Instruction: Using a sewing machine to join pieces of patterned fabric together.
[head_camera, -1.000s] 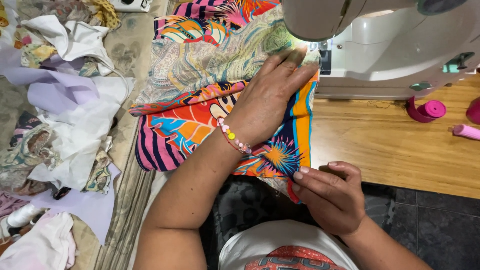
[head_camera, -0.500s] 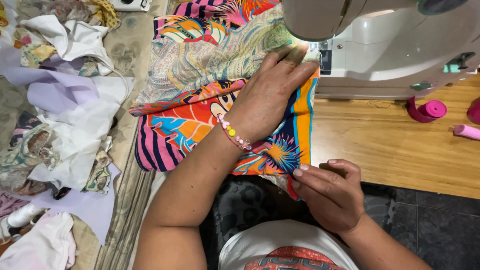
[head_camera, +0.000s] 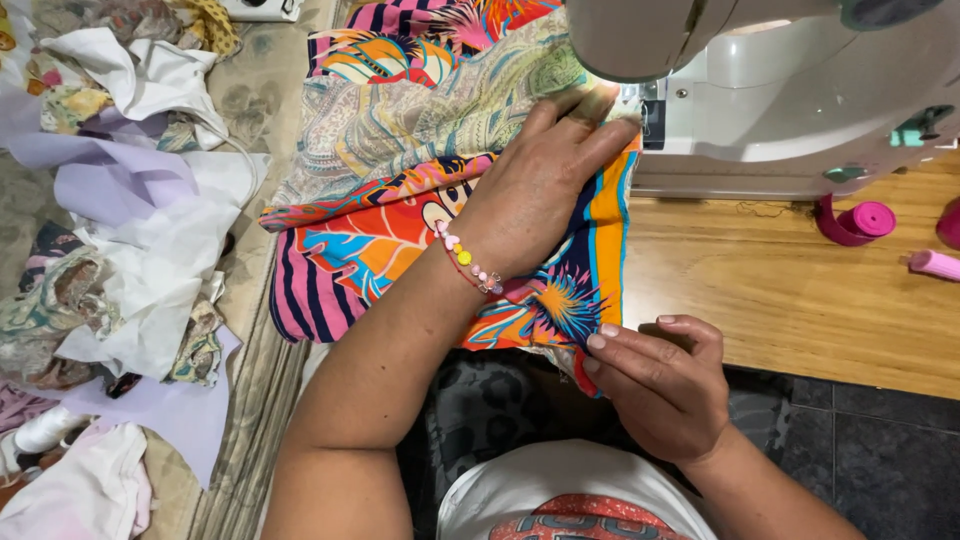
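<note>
A bright patterned fabric (head_camera: 380, 240) in orange, pink and blue lies across the wooden table under a white sewing machine (head_camera: 800, 100). My left hand (head_camera: 545, 185) presses flat on the fabric, fingertips close to the needle area, a beaded bracelet on its wrist. My right hand (head_camera: 655, 380) pinches the near edge of the same fabric at the table's front edge. A paler paisley layer (head_camera: 420, 120) lies beneath my left hand, farther from me.
A heap of white, lilac and printed cloth scraps (head_camera: 120, 230) covers the left side. Pink thread spools (head_camera: 860, 220) sit on the wooden table (head_camera: 800, 300) right of the machine. Dark floor tiles (head_camera: 880, 460) show at the lower right.
My left hand has slid slightly farther toward the machine with the fabric. My right hand keeps its pinch on the near edge, almost unmoved.
</note>
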